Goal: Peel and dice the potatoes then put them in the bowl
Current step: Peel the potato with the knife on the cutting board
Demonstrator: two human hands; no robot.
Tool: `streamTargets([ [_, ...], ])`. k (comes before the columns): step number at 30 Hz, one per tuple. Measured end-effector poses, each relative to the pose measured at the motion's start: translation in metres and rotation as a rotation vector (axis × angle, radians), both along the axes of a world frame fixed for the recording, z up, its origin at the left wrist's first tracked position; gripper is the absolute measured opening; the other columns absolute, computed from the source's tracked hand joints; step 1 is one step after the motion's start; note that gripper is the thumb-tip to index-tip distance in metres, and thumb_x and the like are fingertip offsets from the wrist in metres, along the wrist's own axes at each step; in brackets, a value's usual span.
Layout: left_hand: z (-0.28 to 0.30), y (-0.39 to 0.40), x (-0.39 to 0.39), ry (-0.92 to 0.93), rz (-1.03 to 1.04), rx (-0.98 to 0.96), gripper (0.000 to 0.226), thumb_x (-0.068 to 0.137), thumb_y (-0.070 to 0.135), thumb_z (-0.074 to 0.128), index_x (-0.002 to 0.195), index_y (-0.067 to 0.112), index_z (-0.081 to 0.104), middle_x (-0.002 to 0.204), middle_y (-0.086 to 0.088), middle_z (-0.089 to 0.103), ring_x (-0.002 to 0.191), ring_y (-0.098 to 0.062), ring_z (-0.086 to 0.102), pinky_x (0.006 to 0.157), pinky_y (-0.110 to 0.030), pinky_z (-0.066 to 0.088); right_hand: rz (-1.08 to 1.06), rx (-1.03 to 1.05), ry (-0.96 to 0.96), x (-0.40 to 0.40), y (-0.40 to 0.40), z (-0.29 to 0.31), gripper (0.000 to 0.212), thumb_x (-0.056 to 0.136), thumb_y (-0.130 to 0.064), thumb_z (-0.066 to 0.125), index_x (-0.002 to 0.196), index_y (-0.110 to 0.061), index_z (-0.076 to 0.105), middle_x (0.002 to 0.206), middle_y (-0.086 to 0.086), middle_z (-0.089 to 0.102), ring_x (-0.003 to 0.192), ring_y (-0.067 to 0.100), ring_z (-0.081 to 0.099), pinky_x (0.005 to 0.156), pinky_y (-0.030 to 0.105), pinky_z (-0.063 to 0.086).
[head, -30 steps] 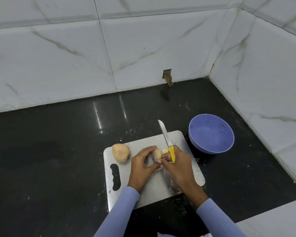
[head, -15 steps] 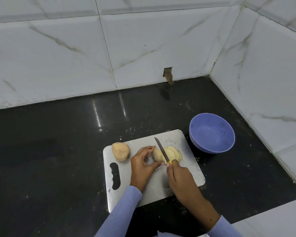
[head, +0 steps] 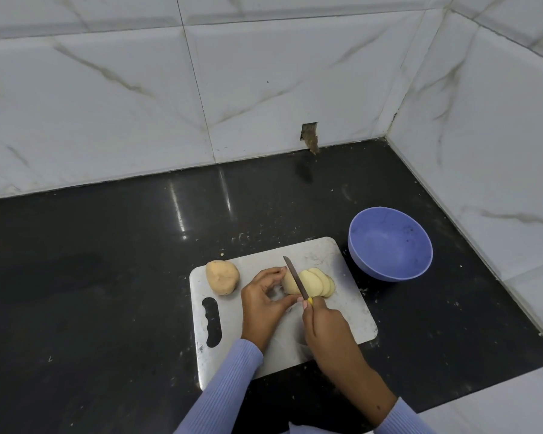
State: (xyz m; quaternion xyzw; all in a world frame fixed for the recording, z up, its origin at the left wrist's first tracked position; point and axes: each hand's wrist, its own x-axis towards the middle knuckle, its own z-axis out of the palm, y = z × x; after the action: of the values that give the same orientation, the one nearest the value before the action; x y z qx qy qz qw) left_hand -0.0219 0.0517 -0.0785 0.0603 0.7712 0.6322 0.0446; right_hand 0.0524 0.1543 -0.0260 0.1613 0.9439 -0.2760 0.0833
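- Left hand [head: 262,303]: fingers and thumb curled, pinching the uncut end of the potato [head: 290,283] on the cutting board [head: 355,311].
- Right hand [head: 328,327]: wrapped around the yellow handle of the knife [head: 296,278]; blade rests in the potato, just beyond the left fingertips.
- Slices [head: 317,281] lean together right of the blade.
- 1 whole peeled potato [head: 222,276] lies left of the left hand.
- Bowl [head: 389,244]: beyond the right hand, off the board, holding no potato.

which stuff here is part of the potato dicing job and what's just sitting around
In the job:
potato being sliced
cut slices
whole peeled potato
knife
cutting board
purple bowl
left hand
right hand

Just there:
black countertop
hole in the wall tile
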Motion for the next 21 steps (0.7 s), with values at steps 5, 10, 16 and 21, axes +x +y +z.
streamTargets([
  [5, 0.001, 0.001, 0.002, -0.021, 0.021, 0.001, 0.052, 0.057, -0.001, 0.086, 0.106, 0.009, 0.071, 0.109, 0.009, 0.065, 0.102, -0.004, 0.063, 0.086, -0.021, 0.051, -0.017, 0.020, -0.025, -0.002, -0.004, 0.003, 0.037, 0.103, -0.036, 0.020, 0.110, -0.011, 0.047, 0.075, -0.001, 0.051, 0.067, 0.016, 0.049, 0.060, 0.025, 0.034],
  [10, 0.004, 0.004, 0.003, -0.024, 0.036, 0.027, 0.052, 0.059, -0.006, 0.083, 0.105, 0.015, 0.070, 0.108, 0.010, 0.065, 0.100, -0.002, 0.063, 0.085, -0.017, 0.050, -0.027, 0.053, -0.071, -0.014, -0.007, 0.008, 0.035, 0.104, -0.033, 0.022, 0.114, -0.009, 0.045, 0.092, 0.006, 0.063, 0.074, 0.018, 0.052, 0.060, 0.025, 0.031],
  [16, 0.001, 0.001, 0.003, -0.061, 0.032, 0.070, 0.050, 0.058, -0.010, 0.082, 0.104, 0.005, 0.071, 0.110, 0.000, 0.067, 0.101, -0.003, 0.063, 0.086, -0.019, 0.051, -0.032, 0.067, -0.137, -0.005, -0.010, 0.009, 0.032, 0.105, -0.030, 0.022, 0.118, -0.009, 0.042, 0.101, 0.008, 0.063, 0.075, 0.017, 0.046, 0.064, 0.024, 0.034],
  [21, 0.002, 0.000, 0.002, -0.123, 0.013, 0.108, 0.054, 0.060, -0.015, 0.079, 0.110, 0.005, 0.067, 0.113, 0.003, 0.065, 0.104, 0.000, 0.062, 0.087, -0.016, 0.049, -0.032, 0.069, -0.143, -0.011, -0.014, 0.011, 0.032, 0.105, -0.030, 0.022, 0.114, -0.008, 0.044, 0.104, 0.009, 0.063, 0.086, 0.022, 0.058, 0.064, 0.024, 0.032],
])
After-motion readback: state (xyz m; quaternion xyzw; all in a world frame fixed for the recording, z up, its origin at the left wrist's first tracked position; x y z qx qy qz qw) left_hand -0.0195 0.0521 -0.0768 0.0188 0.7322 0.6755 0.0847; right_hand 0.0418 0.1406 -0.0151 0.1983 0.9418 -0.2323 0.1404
